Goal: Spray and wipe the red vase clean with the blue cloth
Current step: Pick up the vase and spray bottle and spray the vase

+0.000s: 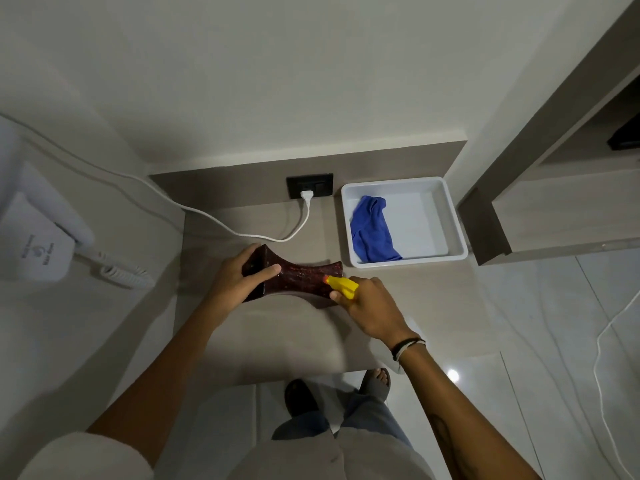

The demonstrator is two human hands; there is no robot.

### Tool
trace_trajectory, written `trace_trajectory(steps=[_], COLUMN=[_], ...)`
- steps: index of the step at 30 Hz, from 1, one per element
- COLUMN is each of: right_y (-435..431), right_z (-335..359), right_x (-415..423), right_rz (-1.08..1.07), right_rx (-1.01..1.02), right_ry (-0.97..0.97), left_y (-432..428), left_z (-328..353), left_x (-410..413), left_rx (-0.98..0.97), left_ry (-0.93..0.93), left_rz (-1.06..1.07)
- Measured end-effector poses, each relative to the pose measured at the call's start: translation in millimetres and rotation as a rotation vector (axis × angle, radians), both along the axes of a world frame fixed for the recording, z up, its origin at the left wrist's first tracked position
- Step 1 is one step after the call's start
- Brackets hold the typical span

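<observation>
On the desk (277, 341), a white tray (453, 223) is set at the back R, w/ the blue cloth (372, 230) lying loose inside. Red vase (301, 277) is laid on its side at centre, one end gripped by the L hand (235, 278). Yellow sprayer (343, 287) is clasped in the R hand (374, 308), nozzle touching the vase.

I am seeing only the yellow head of the spray bottle (343, 287); my right hand (372, 311) is hiding its body. My left hand (239, 277) is covering the red vase's (301, 277) end, and the wall unit's (34, 251) lettering is blurring beyond reading.
</observation>
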State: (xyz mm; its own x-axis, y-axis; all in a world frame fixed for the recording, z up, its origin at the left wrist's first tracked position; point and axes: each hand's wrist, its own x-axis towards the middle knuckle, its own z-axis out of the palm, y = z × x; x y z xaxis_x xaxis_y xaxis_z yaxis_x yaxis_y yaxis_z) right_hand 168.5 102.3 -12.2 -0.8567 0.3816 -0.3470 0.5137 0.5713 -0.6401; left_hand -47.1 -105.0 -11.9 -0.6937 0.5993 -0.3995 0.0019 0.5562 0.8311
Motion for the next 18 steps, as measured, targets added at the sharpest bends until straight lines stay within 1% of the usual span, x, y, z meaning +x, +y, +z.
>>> trace_trajectory(steps=[2,3,6,8,9,10,12,14,16,18], right_y=[8.0,11.2,18.7,20.2,18.4,14.8,5.4,-5.4,-15.1,-21.6], right_z=[-4.0,-5.7,-6.9,-3.0,0.6,5.8,12.6,14.5,16.9,19.6], right_x=[7.4,10.6,19.0,21.4,22.1,22.0,17.9,10.3,3.1,-2.6], right_rz=[-0.048,-0.067,-0.095,-0.121,-0.107,-0.052,0.078,0.108,0.119,0.156], right_rx=[0.034,0.049,0.073,0.032,-0.020,-0.066,-0.116,-0.152,-0.139,-0.076], right_ry=[-0.031,-0.055,-0.047,0.053,0.120,0.179,0.246,0.245,0.236,0.220], left_y=[-7.2,-11.0,-16.5,-15.6,-13.8,-11.7,-6.1,-2.2,-1.6,-3.8], left_z=[-1.3,-2.0,-2.1,-1.4,-1.6,-1.0,-0.8,-2.5,-2.7,-5.0], left_x=[0.9,1.2,3.6,4.9,5.5,6.5,7.9,7.0,5.6,3.3], left_rx=[0.010,-0.017,-0.084,-0.050,-0.035,-0.034,-0.083,-0.148,-0.164,-0.156], left_ry=[-0.011,0.010,0.146,0.271,0.313,0.317,0.223,0.110,0.026,-0.027], left_rz=[-0.082,-0.126,-0.255,-0.237,-0.207,-0.159,0.003,0.163,0.254,0.307])
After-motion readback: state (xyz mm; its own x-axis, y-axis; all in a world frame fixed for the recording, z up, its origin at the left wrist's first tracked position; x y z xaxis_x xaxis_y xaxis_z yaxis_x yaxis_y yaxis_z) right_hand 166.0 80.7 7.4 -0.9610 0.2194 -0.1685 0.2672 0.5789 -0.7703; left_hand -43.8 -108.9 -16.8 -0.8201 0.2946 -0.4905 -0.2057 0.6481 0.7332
